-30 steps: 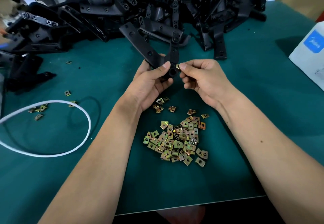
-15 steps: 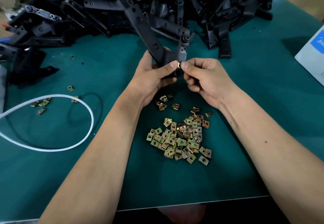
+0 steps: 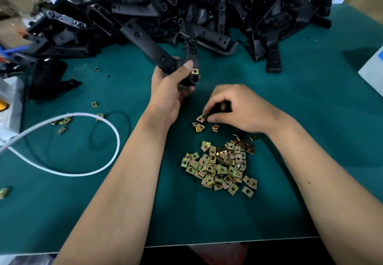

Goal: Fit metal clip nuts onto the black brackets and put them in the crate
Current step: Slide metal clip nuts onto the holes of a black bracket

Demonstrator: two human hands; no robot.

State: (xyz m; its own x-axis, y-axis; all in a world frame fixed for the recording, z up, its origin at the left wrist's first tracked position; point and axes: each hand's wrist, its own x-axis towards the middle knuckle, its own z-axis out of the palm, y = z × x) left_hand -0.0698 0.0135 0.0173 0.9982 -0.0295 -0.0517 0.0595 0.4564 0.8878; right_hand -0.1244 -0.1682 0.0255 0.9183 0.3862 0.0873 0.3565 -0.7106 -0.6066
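Black bracket (image 3: pixel 157 52) in left hand's (image 3: pixel 169 90) grip; right hand (image 3: pixel 238 107) apparently pinches a clip nut (image 3: pixel 206 116).

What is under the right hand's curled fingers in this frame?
The right hand reaches down over a few loose clip nuts on the green mat, fingertips pinching at one. The curled fingers cover how firmly it is held, and anything beneath the palm.
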